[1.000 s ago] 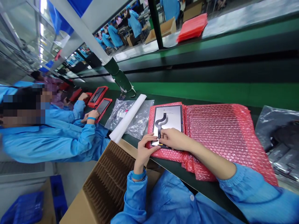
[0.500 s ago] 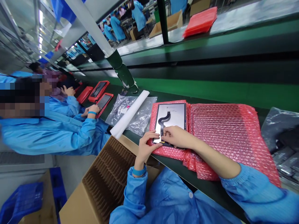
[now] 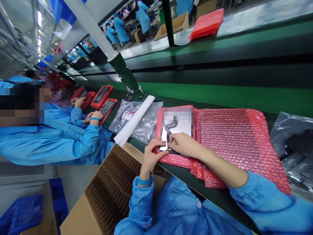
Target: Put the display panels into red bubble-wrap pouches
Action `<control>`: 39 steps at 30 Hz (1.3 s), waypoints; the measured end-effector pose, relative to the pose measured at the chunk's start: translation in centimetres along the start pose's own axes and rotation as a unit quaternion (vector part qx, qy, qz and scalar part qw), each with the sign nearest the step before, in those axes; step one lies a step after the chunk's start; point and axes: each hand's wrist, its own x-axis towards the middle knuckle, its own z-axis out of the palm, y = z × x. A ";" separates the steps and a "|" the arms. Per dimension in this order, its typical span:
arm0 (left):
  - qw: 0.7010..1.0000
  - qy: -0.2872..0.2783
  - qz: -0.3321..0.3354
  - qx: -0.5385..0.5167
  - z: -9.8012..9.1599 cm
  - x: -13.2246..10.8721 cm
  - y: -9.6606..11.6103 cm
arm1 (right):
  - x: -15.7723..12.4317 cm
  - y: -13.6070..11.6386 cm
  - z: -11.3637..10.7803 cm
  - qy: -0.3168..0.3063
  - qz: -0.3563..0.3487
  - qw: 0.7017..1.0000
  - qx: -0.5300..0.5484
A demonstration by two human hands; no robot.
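A flat display panel (image 3: 181, 130) with a silvery white back lies on red bubble-wrap bags (image 3: 174, 159). A black S-shaped flex cable (image 3: 167, 128) runs down its back to a small yellow-marked spot at the lower edge. My left hand (image 3: 152, 153) holds the panel's lower left corner, thumb along the bottom edge and fingers on the left side. Bent over the panel from the right, my right hand (image 3: 182, 143) has thumb and forefinger pinched at the cable's lower end. Its fingertips partly hide the exact contact there.
Red bubble bags (image 3: 232, 140) are stacked at right, beside clear-bagged dark parts (image 3: 297, 160). Left lie a white foam roll (image 3: 134, 120) and a clear plastic bag (image 3: 119, 116). An open divided carton (image 3: 97, 192) stands below the bench edge. A co-worker (image 3: 61, 130) handles a panel further left.
The view has shifted slightly. Both my hands stay at the panel's lower edge with almost the same grip. Further left, a second co-worker's hands have moved onto a red-bagged item.
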 end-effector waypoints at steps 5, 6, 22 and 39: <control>1.000 0.004 0.010 -0.005 0.1 0.1 -0.2 | -0.1 0.1 0.1 0.004 -0.002 1.000 -0.001; 1.000 0.004 0.010 -0.007 0.1 0.1 -0.2 | -0.1 0.1 0.0 0.004 -0.003 1.000 0.001; 0.999 0.005 0.023 -0.023 0.4 0.1 -0.8 | -0.5 -0.1 -0.8 -0.065 0.053 0.991 0.101; 0.996 -0.068 0.060 0.003 1.2 -0.4 -2.0 | -1.3 -1.6 -0.6 -0.028 0.157 0.987 0.036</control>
